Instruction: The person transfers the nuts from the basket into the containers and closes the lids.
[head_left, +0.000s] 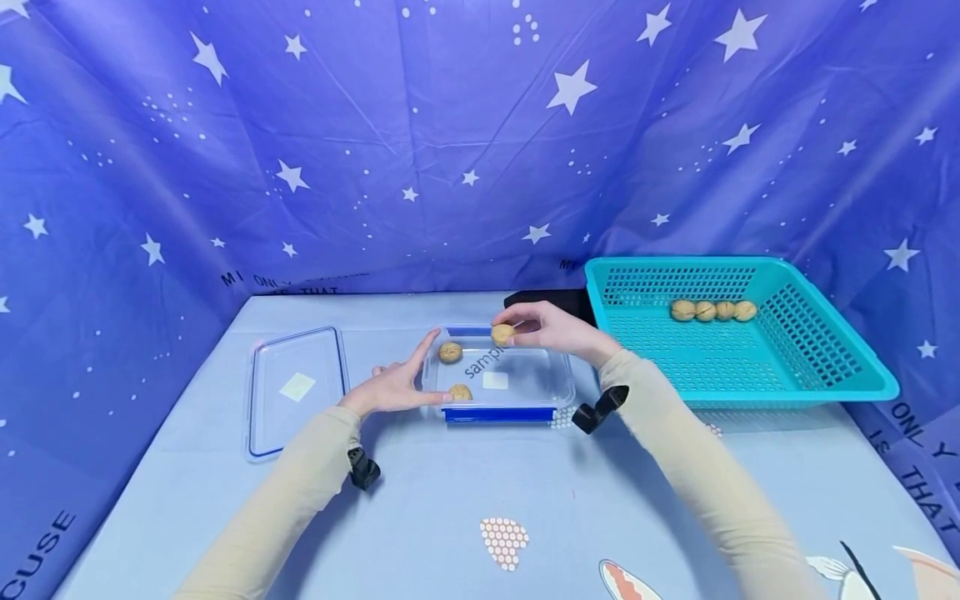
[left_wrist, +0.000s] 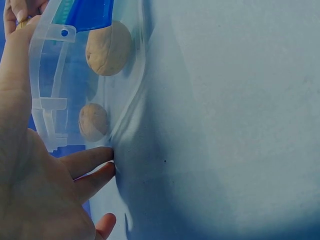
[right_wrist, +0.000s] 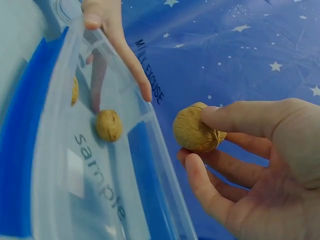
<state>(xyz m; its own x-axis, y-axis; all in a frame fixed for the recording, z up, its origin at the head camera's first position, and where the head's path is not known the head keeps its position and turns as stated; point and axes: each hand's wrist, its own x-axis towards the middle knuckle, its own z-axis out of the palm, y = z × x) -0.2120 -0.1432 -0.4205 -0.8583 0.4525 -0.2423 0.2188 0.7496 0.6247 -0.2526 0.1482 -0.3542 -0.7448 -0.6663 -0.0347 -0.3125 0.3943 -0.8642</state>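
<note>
Filling the back and sides of my head feed is a blue-violet curtain (head_left: 420, 108) printed with white stars and dots. Below it spreads the pale blue worktop (head_left: 420, 517), with a patterned heart shape printed near its front. On my right, towards the back, sits the teal basket (head_left: 720, 358), with perforated walls and floor. Left of the basket, around the middle, I have the clear container (head_left: 528, 389), lidless, with blue strips along its near and far sides, the word "sample" and a pale square label showing on it. Left of that, the clear lid (head_left: 296, 417) lies flat and apart from the container, with a blue seal line round its edge and a pale sticker in the middle.

The left hand (head_left: 397, 387) is at the container's left end, thumb and forefinger stretched wide to touch its edges, the other fingers extended loosely. The right hand (head_left: 547, 327) pinches one walnut (head_left: 502, 335) between thumb and fingers; from the head view it overlaps the container's far side, and I cannot judge its height there. Two other walnuts (head_left: 450, 352) are inside the container, at its left end: one towards the far corner, one close to the left thumb. Four more walnuts (head_left: 705, 311) line up in a row along the basket's back wall.
</note>
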